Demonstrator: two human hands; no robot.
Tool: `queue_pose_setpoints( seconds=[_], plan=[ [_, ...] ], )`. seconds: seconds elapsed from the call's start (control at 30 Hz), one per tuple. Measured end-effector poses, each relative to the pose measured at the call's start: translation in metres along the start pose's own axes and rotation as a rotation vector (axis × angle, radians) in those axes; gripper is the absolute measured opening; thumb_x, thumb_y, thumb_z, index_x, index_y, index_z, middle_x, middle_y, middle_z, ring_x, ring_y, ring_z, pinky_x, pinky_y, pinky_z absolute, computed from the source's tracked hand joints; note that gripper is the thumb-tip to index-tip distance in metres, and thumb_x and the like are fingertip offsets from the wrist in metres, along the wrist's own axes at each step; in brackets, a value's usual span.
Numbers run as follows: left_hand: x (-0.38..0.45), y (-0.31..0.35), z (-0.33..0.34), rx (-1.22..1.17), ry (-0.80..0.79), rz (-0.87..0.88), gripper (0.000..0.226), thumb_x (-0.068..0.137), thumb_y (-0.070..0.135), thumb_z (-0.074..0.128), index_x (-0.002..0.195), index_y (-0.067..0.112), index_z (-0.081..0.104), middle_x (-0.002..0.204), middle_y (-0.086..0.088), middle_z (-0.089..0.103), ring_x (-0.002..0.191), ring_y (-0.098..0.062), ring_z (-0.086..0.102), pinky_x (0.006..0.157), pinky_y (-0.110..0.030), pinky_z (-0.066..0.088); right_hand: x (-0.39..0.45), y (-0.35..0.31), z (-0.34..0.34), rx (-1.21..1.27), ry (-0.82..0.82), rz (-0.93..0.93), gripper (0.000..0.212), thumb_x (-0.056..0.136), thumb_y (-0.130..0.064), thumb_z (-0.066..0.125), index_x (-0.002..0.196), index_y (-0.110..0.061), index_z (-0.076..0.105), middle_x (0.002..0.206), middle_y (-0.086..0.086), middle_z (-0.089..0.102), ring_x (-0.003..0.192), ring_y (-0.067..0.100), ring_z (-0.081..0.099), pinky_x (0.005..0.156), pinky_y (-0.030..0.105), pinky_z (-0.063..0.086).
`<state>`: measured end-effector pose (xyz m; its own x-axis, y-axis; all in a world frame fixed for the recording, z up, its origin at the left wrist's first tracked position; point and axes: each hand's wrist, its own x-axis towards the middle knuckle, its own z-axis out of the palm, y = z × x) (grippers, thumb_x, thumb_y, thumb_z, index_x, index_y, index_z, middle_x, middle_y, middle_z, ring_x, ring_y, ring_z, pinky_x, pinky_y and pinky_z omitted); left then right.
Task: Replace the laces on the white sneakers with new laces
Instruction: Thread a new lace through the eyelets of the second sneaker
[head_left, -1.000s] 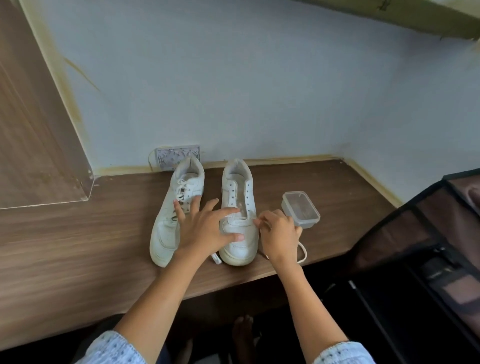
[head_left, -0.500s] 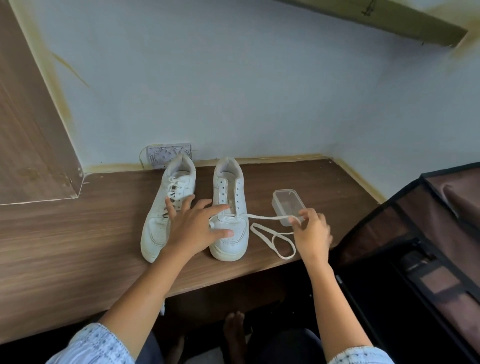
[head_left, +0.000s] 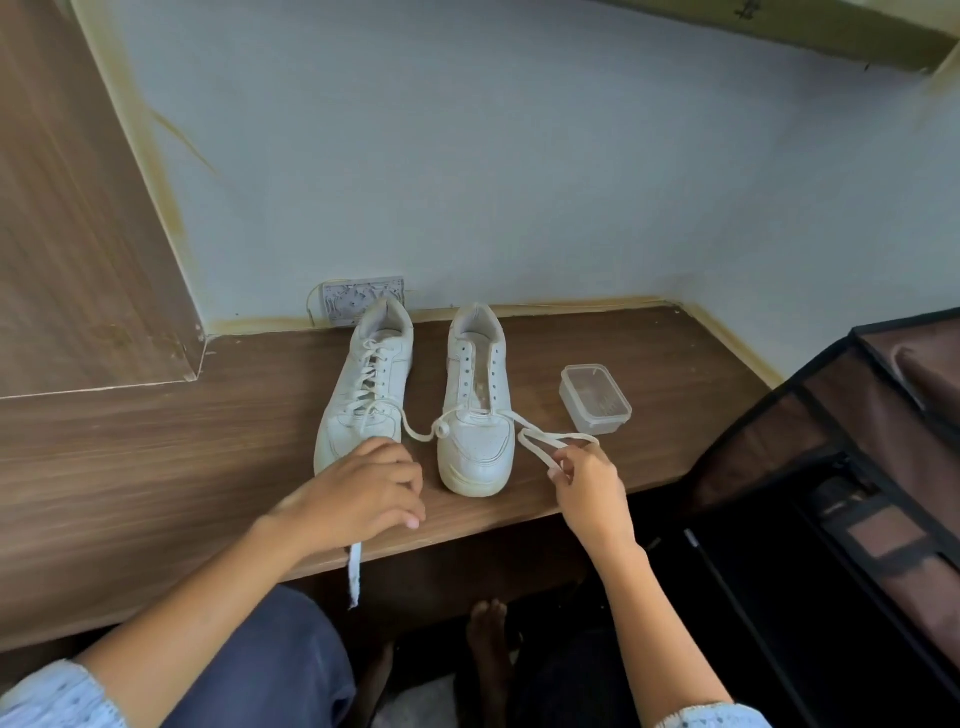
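A right hand (head_left: 589, 486) pinches a looped lace (head_left: 540, 441) threaded through the toe eyelets of the right sneaker (head_left: 478, 410) just left of that pinch, while the left hand (head_left: 363, 493) grips the other end; uneven pulling could drag it out.

Left: bare surface (head_left: 130, 467) lying open beside the laced sneaker (head_left: 366, 395) | Right: plastic container (head_left: 595, 399) standing near the unlaced sneaker (head_left: 477, 410) | Far right: dark rack (head_left: 857, 467) crowding the edge
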<state>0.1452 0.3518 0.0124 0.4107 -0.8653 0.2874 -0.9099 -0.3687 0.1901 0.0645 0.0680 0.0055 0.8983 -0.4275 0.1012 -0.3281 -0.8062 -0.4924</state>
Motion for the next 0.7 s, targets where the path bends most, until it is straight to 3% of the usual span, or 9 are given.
queue_pose_setpoints(
  seconds=[0.1,0.17,0.23,0.3,0.4,0.5,0.6,0.7],
  plan=[
    [-0.007,0.000,-0.008,-0.003,-0.277,0.007,0.031,0.082,0.062,0.056,0.098,0.042,0.073,0.100,0.027,0.048,0.107,-0.002,0.030,0.098,-0.022,0.028,-0.001,0.001,0.009,-0.094,-0.025,0.010,0.021,0.097,-0.014,0.057,0.116,-0.007,0.064,0.121,0.008,0.054,0.103,0.026,0.057,0.089,0.037,0.051],
    [-0.010,0.000,-0.015,0.034,-0.424,0.037,0.037,0.075,0.061,0.065,0.106,0.043,0.072,0.107,0.024,0.045,0.112,-0.005,0.025,0.100,-0.017,0.023,-0.002,0.002,0.012,-0.128,-0.002,-0.004,0.019,0.097,-0.011,0.054,0.113,-0.007,0.066,0.117,0.009,0.054,0.101,0.026,0.054,0.087,0.037,0.050],
    [-0.011,-0.002,-0.018,0.058,-0.461,0.081,0.035,0.073,0.054,0.070,0.105,0.041,0.073,0.109,0.019,0.047,0.113,-0.006,0.023,0.098,-0.011,0.014,-0.002,0.002,0.013,-0.163,0.031,-0.023,0.019,0.097,-0.006,0.052,0.106,-0.007,0.068,0.112,0.008,0.055,0.095,0.023,0.050,0.084,0.033,0.048],
    [-0.011,-0.003,-0.017,0.062,-0.444,0.109,0.024,0.073,0.051,0.069,0.091,0.036,0.076,0.106,0.018,0.049,0.111,-0.005,0.023,0.097,-0.009,0.011,0.000,0.000,0.013,-0.190,0.039,-0.030,0.020,0.095,-0.001,0.051,0.102,-0.008,0.067,0.112,0.007,0.054,0.091,0.019,0.045,0.085,0.030,0.046],
    [-0.014,-0.004,-0.012,0.149,-0.387,0.175,0.020,0.074,0.052,0.063,0.071,0.033,0.070,0.094,0.019,0.049,0.103,-0.004,0.030,0.095,-0.011,0.013,-0.002,-0.005,0.015,-0.290,0.019,-0.037,0.023,0.094,0.000,0.050,0.111,-0.010,0.062,0.122,0.006,0.049,0.092,0.017,0.043,0.092,0.028,0.043],
    [-0.018,0.001,-0.010,0.234,-0.303,0.181,0.016,0.081,0.044,0.067,0.071,0.038,0.056,0.085,0.023,0.049,0.095,-0.002,0.042,0.098,-0.017,0.020,-0.003,-0.007,0.016,-0.356,0.021,-0.029,0.024,0.095,-0.004,0.053,0.116,-0.012,0.059,0.130,0.007,0.044,0.100,0.019,0.047,0.095,0.029,0.042],
    [-0.012,0.009,-0.011,0.125,-0.026,0.020,0.021,0.085,0.032,0.071,0.081,0.038,0.051,0.079,0.024,0.053,0.087,0.001,0.050,0.106,-0.019,0.020,-0.004,-0.006,0.018,-0.323,0.074,-0.056,0.027,0.089,0.005,0.053,0.108,-0.011,0.062,0.121,0.004,0.047,0.094,0.018,0.040,0.093,0.031,0.043],
    [0.005,0.012,-0.016,0.086,0.334,-0.234,0.027,0.076,0.013,0.081,0.083,0.028,0.059,0.069,0.022,0.055,0.077,-0.005,0.056,0.102,-0.027,0.029,-0.006,-0.008,0.020,-0.028,0.166,-0.061,0.022,0.092,0.007,0.049,0.094,-0.013,0.057,0.097,-0.005,0.051,0.086,0.017,0.043,0.088,0.041,0.046]
  ],
)
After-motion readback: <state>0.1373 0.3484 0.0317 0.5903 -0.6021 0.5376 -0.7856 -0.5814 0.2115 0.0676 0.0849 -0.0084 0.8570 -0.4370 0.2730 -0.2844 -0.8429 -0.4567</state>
